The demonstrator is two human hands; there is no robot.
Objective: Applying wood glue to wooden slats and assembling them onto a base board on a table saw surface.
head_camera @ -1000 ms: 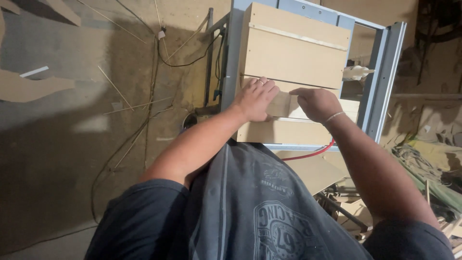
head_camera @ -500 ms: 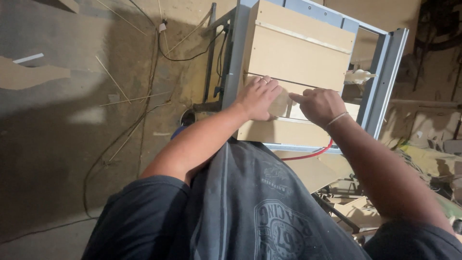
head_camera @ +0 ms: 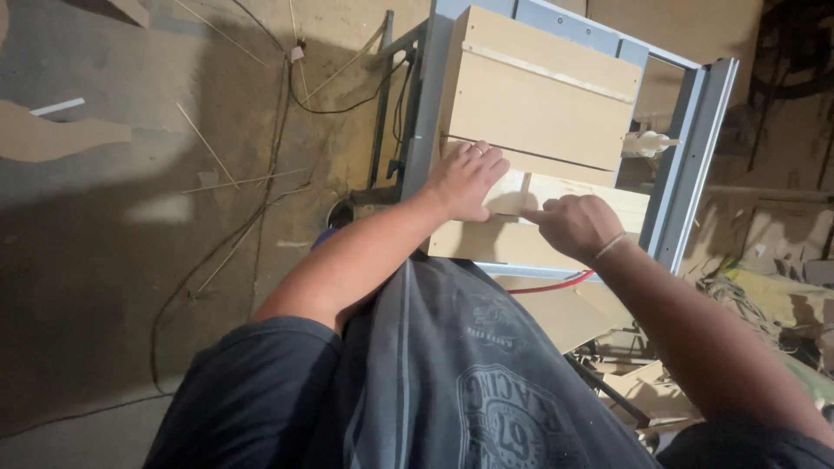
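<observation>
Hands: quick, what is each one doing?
Left hand: open, flat on the pale wooden board.
Right hand: fingers curled, fingertips on the small pale wood piece, gripping nothing visible.

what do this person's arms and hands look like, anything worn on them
Both arms are bare from the short dark sleeves of a dark T-shirt with a pale round printed emblem. The left hand wears a thin ring on one finger. The right hand has a thin pale bracelet around the wrist. No gloves or watch show.
</observation>
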